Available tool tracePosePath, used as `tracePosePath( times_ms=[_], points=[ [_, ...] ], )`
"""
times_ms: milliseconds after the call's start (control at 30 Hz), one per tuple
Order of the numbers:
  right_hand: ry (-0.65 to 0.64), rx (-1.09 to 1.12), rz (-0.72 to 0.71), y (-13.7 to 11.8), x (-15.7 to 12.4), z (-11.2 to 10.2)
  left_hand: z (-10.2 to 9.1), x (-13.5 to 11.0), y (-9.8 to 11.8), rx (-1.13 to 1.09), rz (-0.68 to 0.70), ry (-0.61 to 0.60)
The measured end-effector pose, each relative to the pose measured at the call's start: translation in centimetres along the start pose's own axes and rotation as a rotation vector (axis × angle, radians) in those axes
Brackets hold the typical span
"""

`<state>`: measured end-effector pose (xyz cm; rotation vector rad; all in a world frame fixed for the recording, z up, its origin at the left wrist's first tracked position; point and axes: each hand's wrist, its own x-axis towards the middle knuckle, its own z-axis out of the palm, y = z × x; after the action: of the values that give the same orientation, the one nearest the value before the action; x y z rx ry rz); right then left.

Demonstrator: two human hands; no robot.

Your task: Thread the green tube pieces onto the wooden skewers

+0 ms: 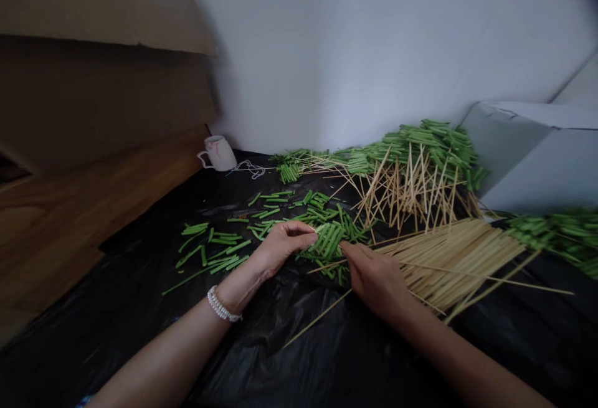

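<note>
So, our left hand (284,243) has thumb and forefinger pinched narrow on the left end of a row of green stems (329,240), lying side by side like a little raft. Our right hand (376,274) is tucked in at the row's other end, fingers curled close; we can't tell how tightly it grips. The row sits between both hands, over the middle of the black plastic sheet (261,358).

Our two cents: pinch lightly so the stems don't split, keep them flat and parallel, and nudge the ends even. If there's a stick through the middle, push straight, fingertips off its point.

Loose cut pieces (239,247) lie left of the hands, handy to grab. Bare sticks (462,258) fan out just beside the right hand. Toward the sheet's far edge, a heap of green-topped sticks (420,146) leans by the wall, and a mug (220,154) stands near the far left corner.
</note>
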<state>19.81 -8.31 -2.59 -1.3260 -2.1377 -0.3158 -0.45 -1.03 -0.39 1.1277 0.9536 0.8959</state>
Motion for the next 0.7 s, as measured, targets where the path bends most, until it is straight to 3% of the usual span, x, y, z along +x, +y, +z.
tracePosePath(
  times_ms=[133, 300, 467, 567, 700],
  points=[
    [0.008, 0.004, 0.018, 0.3, 0.1, -0.2, -0.8, 0.4, 0.5, 0.125, 0.056, 0.0],
    [0.017, 0.016, 0.071, 0.7, 0.2, -0.3, -3.9, 1.6, 2.1, 0.332, 0.265, 0.257],
    [-0.018, -0.006, 0.073, 0.7, 0.1, -0.2, -6.8, 2.4, 2.8, 0.714, 0.343, 0.371],
    [-0.015, -0.011, 0.077, 0.7, 0.1, -0.1, -6.9, 2.5, 2.1, 0.884, 0.397, 0.32],
    [-0.023, -0.019, 0.079, 0.7, 0.1, 0.0, -5.5, 2.2, 1.0, 1.122, 0.508, 0.077]
  ],
)
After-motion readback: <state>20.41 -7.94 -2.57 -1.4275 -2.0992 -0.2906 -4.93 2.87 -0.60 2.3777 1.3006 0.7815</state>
